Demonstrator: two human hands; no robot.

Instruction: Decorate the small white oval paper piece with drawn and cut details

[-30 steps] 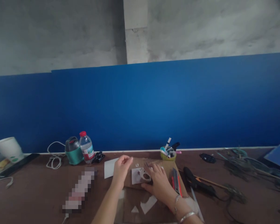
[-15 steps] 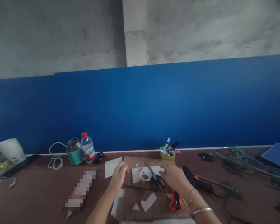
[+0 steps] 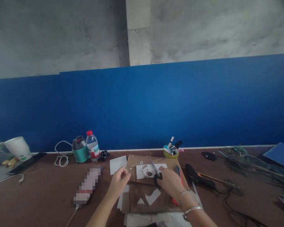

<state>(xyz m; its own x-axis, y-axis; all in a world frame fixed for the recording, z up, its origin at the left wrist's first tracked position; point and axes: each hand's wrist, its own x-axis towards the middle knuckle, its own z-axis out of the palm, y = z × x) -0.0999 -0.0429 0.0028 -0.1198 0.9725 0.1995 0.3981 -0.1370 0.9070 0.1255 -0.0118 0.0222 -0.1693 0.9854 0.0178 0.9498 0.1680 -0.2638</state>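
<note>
My left hand (image 3: 119, 182) is over the left edge of the brown cardboard (image 3: 142, 189), thumb and fingers pressed together; anything between the fingertips is too small to name. The fingers of my right hand (image 3: 172, 183) are closed round the black handles of the scissors (image 3: 154, 167), whose blades point away from me. Beneath the blades lies a white paper strip (image 3: 139, 172) with a round white piece (image 3: 147, 170) on it. Nearer me are white paper scraps (image 3: 152, 197). A red-edged cutter (image 3: 175, 201) is partly hidden by my right hand.
At the back stand a bottle (image 3: 93, 148), a teal container (image 3: 81, 154) and a yellow-green pen holder (image 3: 171, 154). Right of the cardboard are a black glue gun (image 3: 198, 178) and tangled wires (image 3: 253, 162). A white cup (image 3: 18, 148) is far left.
My right hand has moved left and toward me, onto the scissors' handles, and closed there. My left hand remains beside the cardboard with its fingers pinched. The view has shifted slightly.
</note>
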